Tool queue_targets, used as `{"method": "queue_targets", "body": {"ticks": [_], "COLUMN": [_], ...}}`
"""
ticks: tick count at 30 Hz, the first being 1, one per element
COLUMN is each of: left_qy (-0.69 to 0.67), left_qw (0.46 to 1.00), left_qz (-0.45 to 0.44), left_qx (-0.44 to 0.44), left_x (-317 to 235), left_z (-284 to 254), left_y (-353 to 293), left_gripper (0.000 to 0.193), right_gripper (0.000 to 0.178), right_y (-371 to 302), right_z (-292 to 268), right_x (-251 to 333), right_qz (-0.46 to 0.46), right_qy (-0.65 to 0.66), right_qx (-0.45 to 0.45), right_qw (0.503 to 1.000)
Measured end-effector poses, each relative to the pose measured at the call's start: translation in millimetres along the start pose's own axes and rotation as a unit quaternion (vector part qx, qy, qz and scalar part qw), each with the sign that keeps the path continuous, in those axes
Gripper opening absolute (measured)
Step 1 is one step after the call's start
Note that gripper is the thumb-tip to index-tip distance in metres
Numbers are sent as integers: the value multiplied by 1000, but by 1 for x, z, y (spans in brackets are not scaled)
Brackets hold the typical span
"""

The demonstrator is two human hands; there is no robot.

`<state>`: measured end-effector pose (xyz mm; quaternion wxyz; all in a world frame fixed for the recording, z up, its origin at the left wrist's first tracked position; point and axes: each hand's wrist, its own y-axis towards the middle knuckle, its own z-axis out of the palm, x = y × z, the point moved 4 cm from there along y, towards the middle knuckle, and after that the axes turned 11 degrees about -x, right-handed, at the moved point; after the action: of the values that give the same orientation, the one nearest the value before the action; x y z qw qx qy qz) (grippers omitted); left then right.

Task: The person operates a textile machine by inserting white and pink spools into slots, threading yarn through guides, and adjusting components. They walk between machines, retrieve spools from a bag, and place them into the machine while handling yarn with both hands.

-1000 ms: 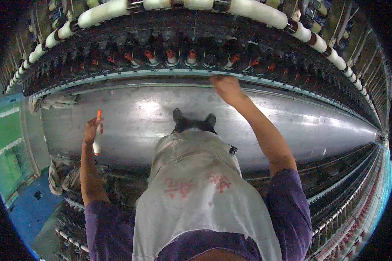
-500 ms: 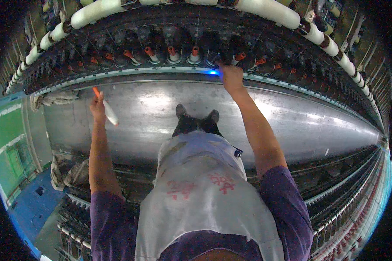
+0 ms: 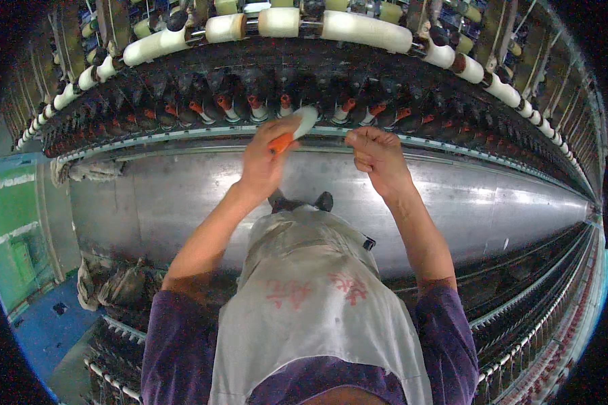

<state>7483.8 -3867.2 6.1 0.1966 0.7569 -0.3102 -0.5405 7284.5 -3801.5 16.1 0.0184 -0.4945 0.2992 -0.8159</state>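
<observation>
My left hand (image 3: 258, 156) is closed around a yarn bobbin (image 3: 307, 120), its orange tube end toward me and its white yarn-wound end tilted up to the right, close to the row of spindles. To the right of it, my right hand (image 3: 380, 158) is raised in front of the machine rail (image 3: 446, 144) with thumb and fingers pinched together. Whatever that pinch may hold is too fine to see. Behind both hands, orange-tipped bobbins (image 3: 348, 106) stand in a row on the spinning frame. A gap shows in the row between my hands.
White rollers (image 3: 366, 31) run in a curved line above the bobbins. A shiny metal floor (image 3: 182, 196) lies below, with a second machine (image 3: 520, 331) behind me at the lower right. Bundled cloth (image 3: 125, 283) sits at the lower left, beside a blue floor patch (image 3: 51, 331).
My left hand has brought the bobbin from the far left up to the spindle row. My right hand has drawn back from the row, and the blue light there no longer shows.
</observation>
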Motion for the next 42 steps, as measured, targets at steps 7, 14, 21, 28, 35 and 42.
{"method": "queue_targets", "body": {"ticks": [7, 14, 21, 28, 35, 42], "left_qy": [14, -31, 22, 53, -6, 274], "left_qw": [968, 991, 971, 964, 1000, 830], "left_qz": [-247, -126, -211, -255, 14, 485], "left_qx": [41, 13, -107, -54, -21, 35], "left_x": [50, 72, 111, 102, -23, -74], "left_z": [80, 124, 150, 143, 34, 82], "left_y": [49, 4, -26, -27, 58, 179], "left_gripper": [25, 29, 17, 34, 50, 13], "right_gripper": [14, 18, 19, 19, 18, 16], "right_y": [-38, -64, -62, -24, 33, 85], "right_z": [0, 32, 83, 101, 1, -35], "right_x": [55, 116, 158, 173, 62, -122], "right_qz": [-48, -215, -324, -253, -240, -224], "right_qy": [-8, -77, -257, -83, -246, -313], "right_qx": [30, 44, 26, 106, -67, -28], "right_qw": [998, 972, 910, 958, 937, 922]}}
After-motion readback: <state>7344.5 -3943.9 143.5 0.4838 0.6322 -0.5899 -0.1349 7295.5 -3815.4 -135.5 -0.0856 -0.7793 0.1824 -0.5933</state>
